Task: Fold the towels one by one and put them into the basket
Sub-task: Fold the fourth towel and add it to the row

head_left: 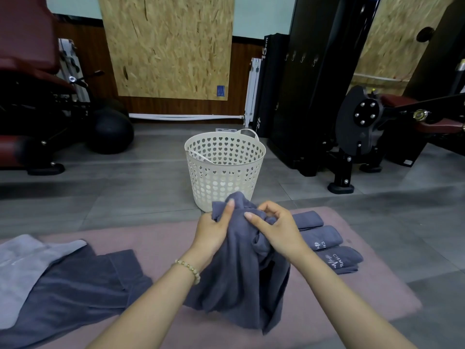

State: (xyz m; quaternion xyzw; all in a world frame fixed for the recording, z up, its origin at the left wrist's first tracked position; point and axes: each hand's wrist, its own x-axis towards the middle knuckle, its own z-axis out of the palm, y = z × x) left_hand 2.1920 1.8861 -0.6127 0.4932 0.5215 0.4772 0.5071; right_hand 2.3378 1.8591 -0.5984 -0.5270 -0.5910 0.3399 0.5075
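Note:
A crumpled dark grey towel [236, 280] hangs above the pink mat [327, 306], bunched at its top. My left hand [214, 230] grips the bunched top from the left, and my right hand [276, 227] holds it from the right with curled fingers. Just beyond my hands stands the white perforated basket [224, 167] on the floor. Three folded dark grey towels [324, 240] lie in a row on the mat to the right. More unfolded towels lie at the left: a dark grey one [75, 290] and a light grey one [20, 270].
Black and red gym machines stand at the left [32, 102] and right [364, 122]. A black ball [110, 133] rests on the grey floor at the back left. A chipboard panel [171, 44] leans on the wall behind the basket.

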